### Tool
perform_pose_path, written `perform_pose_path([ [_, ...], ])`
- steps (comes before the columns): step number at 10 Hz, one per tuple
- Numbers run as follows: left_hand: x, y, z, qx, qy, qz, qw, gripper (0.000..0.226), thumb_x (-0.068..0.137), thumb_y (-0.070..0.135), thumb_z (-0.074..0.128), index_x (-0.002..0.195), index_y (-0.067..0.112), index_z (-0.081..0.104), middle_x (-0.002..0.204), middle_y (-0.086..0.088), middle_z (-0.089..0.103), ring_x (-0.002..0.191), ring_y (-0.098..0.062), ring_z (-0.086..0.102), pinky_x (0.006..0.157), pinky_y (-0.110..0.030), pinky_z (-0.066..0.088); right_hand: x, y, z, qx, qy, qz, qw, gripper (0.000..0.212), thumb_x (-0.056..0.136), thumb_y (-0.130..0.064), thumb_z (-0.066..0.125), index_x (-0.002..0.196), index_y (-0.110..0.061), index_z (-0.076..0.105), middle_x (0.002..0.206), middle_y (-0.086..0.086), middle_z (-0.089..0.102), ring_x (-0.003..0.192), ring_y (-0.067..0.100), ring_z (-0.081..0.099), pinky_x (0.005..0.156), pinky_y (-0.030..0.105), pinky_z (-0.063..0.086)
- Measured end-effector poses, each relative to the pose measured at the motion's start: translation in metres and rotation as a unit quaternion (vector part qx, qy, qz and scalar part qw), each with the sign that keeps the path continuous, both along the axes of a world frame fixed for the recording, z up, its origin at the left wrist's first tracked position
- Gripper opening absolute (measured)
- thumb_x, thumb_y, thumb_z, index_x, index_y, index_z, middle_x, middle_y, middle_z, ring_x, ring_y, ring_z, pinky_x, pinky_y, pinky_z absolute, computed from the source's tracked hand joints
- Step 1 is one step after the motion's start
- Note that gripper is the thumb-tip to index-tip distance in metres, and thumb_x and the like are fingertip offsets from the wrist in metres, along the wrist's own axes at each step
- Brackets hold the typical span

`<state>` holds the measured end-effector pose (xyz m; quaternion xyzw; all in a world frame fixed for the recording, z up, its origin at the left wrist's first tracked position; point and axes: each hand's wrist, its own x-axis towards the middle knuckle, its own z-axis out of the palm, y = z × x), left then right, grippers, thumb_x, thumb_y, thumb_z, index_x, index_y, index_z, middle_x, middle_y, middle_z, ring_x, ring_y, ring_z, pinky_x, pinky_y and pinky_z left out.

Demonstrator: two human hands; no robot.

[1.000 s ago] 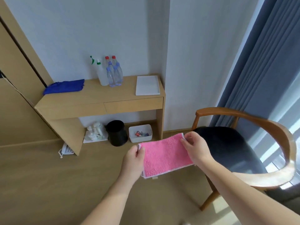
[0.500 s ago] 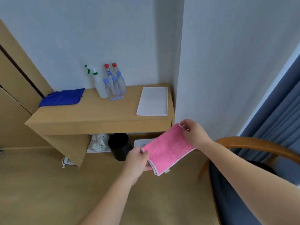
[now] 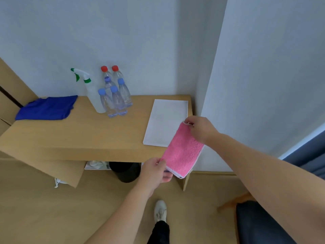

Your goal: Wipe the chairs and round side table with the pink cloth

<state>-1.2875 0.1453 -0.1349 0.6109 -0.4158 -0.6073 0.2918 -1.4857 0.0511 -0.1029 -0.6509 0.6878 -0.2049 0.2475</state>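
Fingers of the left hand are curled round the lower corner of the pink cloth, thumb on top and the other fingers tucked beneath. The right hand pinches the upper corner between thumb and fingertips. Stretched between the two hands, the cloth hangs in the air on a slant, its lower end showing doubled edges with pale trim. It is held in front of the right end of the wooden tabletop; whether it touches the wood cannot be told. From this view it covers the near right corner of a white sheet lying flat there. Farther back on the tabletop stands a cluster of water bottles with red and blue caps, touching or just beside a white spray bottle with a green trigger. A crumpled blue cloth lies at the left end. Under the tabletop sits a black bin. A chair with a dark seat and wooden frame shows at the lower right, well apart from the cloth. A pale shoe rests on the wooden floor between the arms.
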Motion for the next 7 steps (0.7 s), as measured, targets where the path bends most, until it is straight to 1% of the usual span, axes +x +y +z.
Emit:
perform_pose_path([
  [1, 0.005, -0.062, -0.021, 0.018, -0.011, -0.018, 1.0, 0.021, 0.096, 0.017, 0.05, 0.093, 0.0, 0.061, 0.088, -0.017, 0.069, 0.074, -0.025, 0.071, 0.065, -0.034, 0.059, 0.005, -0.065, -0.017, 0.012, 0.031, 0.004, 0.999, 0.038, 0.096, -0.004, 0.04, 0.122, -0.018, 0.064, 0.125, 0.005, 0.063, 0.111, 0.025, 0.058, 0.092, 0.033, 0.048],
  [2, 0.01, -0.123, -0.043, 0.045, -0.03, -0.04, 0.998, 0.019, 0.094, 0.014, 0.05, 0.096, 0.001, 0.063, 0.087, -0.016, 0.07, 0.073, -0.024, 0.071, 0.067, -0.035, 0.059, 0.014, -0.129, -0.04, 0.043, 0.051, -0.001, 0.998, 0.038, 0.096, -0.005, 0.041, 0.121, -0.02, 0.065, 0.125, 0.003, 0.063, 0.112, 0.024, 0.057, 0.094, 0.035, 0.048],
  [3, 0.011, -0.172, -0.059, 0.083, -0.027, -0.062, 0.994, 0.018, 0.095, 0.01, 0.047, 0.086, 0.004, 0.061, 0.081, -0.016, 0.067, 0.058, -0.02, 0.063, 0.061, -0.032, 0.056, 0.025, -0.18, -0.059, 0.084, 0.085, 0.015, 0.993, 0.043, 0.094, -0.002, 0.039, 0.124, -0.022, 0.063, 0.129, 0.003, 0.061, 0.116, 0.024, 0.055, 0.096, 0.037, 0.047],
  [4, 0.009, -0.213, -0.075, 0.125, -0.043, -0.083, 0.988, 0.025, 0.095, 0.008, 0.044, 0.072, 0.003, 0.055, 0.072, -0.017, 0.063, 0.051, -0.02, 0.055, 0.054, -0.029, 0.05, 0.035, -0.218, -0.069, 0.126, 0.115, 0.034, 0.985, 0.05, 0.092, 0.003, 0.037, 0.129, -0.022, 0.06, 0.133, 0.005, 0.057, 0.119, 0.026, 0.053, 0.094, 0.035, 0.046],
  [5, 0.008, -0.24, -0.088, 0.162, -0.068, -0.111, 0.978, 0.026, 0.095, 0.012, 0.047, 0.073, 0.002, 0.054, 0.066, -0.017, 0.062, 0.045, -0.021, 0.055, 0.048, -0.027, 0.049, 0.039, -0.244, -0.079, 0.146, 0.127, 0.045, 0.98, 0.053, 0.091, 0.005, 0.037, 0.132, -0.022, 0.058, 0.135, 0.006, 0.056, 0.121, 0.026, 0.051, 0.091, 0.032, 0.043],
  [6, 0.008, -0.256, -0.098, 0.17, -0.11, -0.154, 0.967, 0.031, 0.094, 0.016, 0.049, 0.065, 0.004, 0.05, 0.058, -0.015, 0.058, 0.041, -0.023, 0.055, 0.047, -0.03, 0.05, 0.041, -0.258, -0.087, 0.169, 0.121, 0.054, 0.977, 0.054, 0.09, 0.007, 0.038, 0.13, -0.022, 0.059, 0.133, 0.006, 0.057, 0.117, 0.026, 0.053, 0.091, 0.034, 0.045],
  [7, 0.011, -0.27, -0.102, 0.15, -0.164, -0.171, 0.96, 0.032, 0.088, 0.015, 0.048, 0.058, 0.007, 0.047, 0.054, -0.013, 0.057, 0.042, -0.027, 0.055, 0.053, -0.035, 0.052, 0.039, -0.272, -0.095, 0.164, 0.11, 0.027, 0.98, 0.046, 0.096, 0.001, 0.042, 0.134, -0.02, 0.054, 0.138, 0.005, 0.054, 0.122, 0.024, 0.051, 0.099, 0.035, 0.043],
])
